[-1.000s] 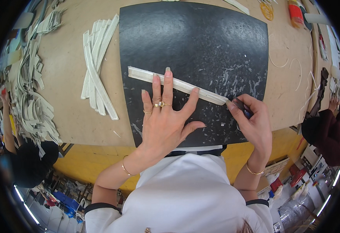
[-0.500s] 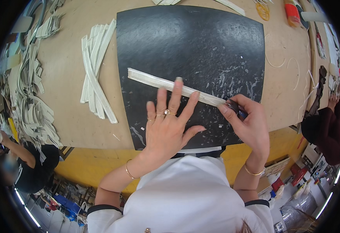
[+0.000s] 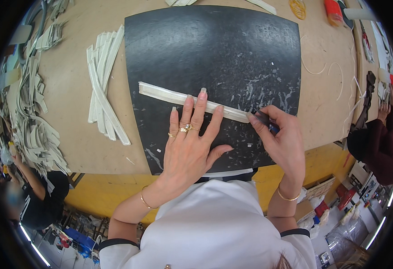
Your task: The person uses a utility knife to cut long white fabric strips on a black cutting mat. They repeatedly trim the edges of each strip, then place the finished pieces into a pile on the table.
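Note:
A long white strip [image 3: 165, 93] lies slantwise across a black mat [image 3: 178, 45], its right end nearer to me. My left hand [image 3: 189, 143] is open and flat, with spread fingertips on the middle of the strip. At the strip's right end, my right hand [image 3: 281, 139] is closed round a small dark tool with a blue part [image 3: 264, 120]. Most of the tool is hidden by the fingers, so its exact kind does not show. The thumb of that hand is close against the strip's end.
Left of the mat lies a stack of similar white strips [image 3: 100, 85]. A large heap of pale strips [image 3: 37, 134] covers the table's left edge. Far right are a red-and-white roll [image 3: 333, 12] and yellow bands [image 3: 298, 9]. Other people work at both sides.
My left hand's fingers have settled flatter on the strip. The right hand stays at the strip's end with the dark tool. The whole view has shifted slightly.

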A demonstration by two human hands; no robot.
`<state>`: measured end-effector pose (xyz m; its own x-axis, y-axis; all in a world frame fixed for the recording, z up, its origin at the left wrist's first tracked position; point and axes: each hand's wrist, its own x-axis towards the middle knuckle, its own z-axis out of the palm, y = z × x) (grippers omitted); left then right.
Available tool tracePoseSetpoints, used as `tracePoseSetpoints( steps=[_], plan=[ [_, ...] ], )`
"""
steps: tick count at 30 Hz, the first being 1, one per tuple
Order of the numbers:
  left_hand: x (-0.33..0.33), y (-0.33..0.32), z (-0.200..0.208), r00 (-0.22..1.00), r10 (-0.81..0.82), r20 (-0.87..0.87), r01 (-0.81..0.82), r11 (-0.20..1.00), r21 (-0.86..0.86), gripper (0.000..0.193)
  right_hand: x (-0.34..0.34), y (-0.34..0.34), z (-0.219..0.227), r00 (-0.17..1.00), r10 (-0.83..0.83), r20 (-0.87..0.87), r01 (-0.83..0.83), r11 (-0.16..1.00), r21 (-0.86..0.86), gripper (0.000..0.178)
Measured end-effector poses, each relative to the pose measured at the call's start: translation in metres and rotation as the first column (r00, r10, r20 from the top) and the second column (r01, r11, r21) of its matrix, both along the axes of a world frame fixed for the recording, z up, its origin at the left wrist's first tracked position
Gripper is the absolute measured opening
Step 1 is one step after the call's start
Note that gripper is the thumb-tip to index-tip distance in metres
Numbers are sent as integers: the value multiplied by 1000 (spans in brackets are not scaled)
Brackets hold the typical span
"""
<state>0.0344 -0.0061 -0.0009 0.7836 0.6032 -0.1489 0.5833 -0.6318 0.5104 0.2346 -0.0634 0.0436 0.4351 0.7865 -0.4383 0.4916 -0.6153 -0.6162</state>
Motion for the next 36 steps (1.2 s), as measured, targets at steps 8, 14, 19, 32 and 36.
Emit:
tracePoseSetpoints(
  steps=[8,14,19,32,36],
  plan=[
    [3,-1,3,1000,7,-20,-8,999,-39,84,4,-6,-5,998,33,48,-33,999,17,19],
    [6,-10,-3,997,-9,-76,17,994,109,87,3,-6,-5,995,61,76,-64,997,47,19],
    [3,-18,-11,997,14,-72,-1,985,171,94,-6,-3,-2,995,91,50,-95,991,95,20],
    [3,-13,-9,1000,30,10,-30,997,76,96,-23,22,1,991,109,79,-117,988,105,19],
    [4,-14,-8,999,37,4,-37,998,57,95,-20,23,-1,992,117,52,-124,974,188,18]
  ],
)
